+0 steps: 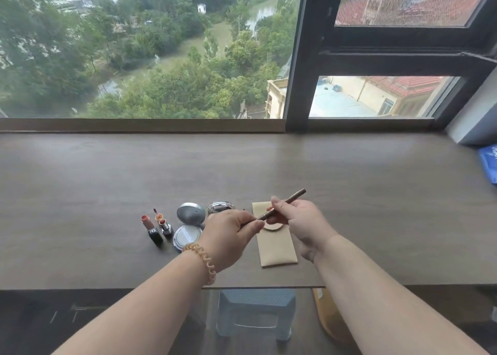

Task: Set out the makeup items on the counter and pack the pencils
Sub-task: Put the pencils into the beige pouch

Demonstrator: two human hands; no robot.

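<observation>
Both hands hold one thin brown makeup pencil above the counter. My left hand pinches its near end and my right hand grips its middle; the far end points up and right. Under the hands lies a beige pouch, flat, with its opening toward the window. To the left sit two open lipsticks and an open silver compact. A second shiny compact sits behind my left hand, partly hidden.
A window frame runs along the counter's far edge. A blue packet lies at the far right. Below the counter's front edge stand a light blue plastic stool and a yellow object.
</observation>
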